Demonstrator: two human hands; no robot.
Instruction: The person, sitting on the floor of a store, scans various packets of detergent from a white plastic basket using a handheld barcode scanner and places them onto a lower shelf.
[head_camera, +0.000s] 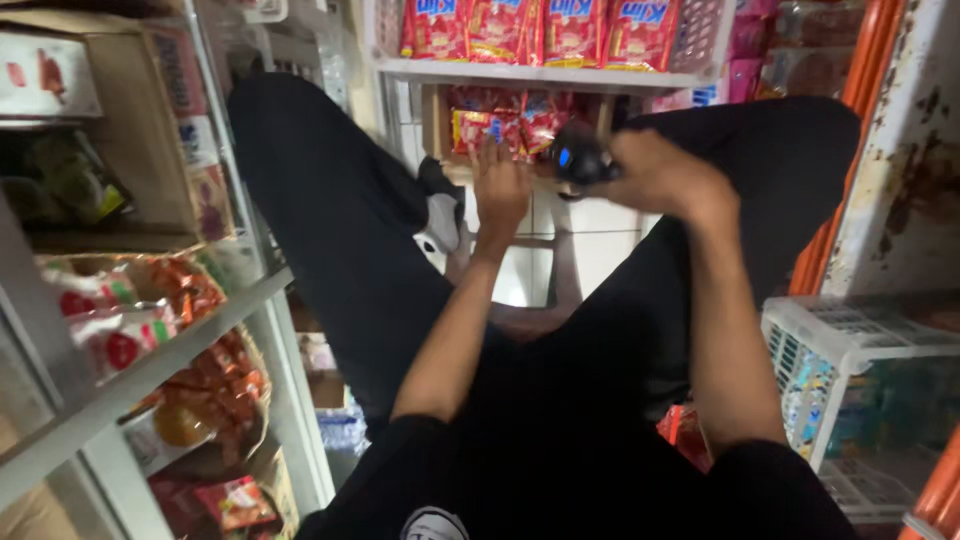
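R hand (665, 178) wrapped around a small black scanner (581, 158), fingers curled tight; scanner is rounded, hard plastic w/ a blue lit spot, sits at the hand's left end, nose pointing left toward the L hand; long axis roughly level, left-right. L hand (500, 188) flat, fingers spread, reaching fwd, fingertips touching red snack packets (497, 127) on a low wooden shelf (437, 125). Packets glossy, crinkly foil. Above both hands: white wire rack (545, 72) w/ more red packets. Right of R hand: white plastic lattice basket (850, 340). Below hands: pale tile floor (590, 250).
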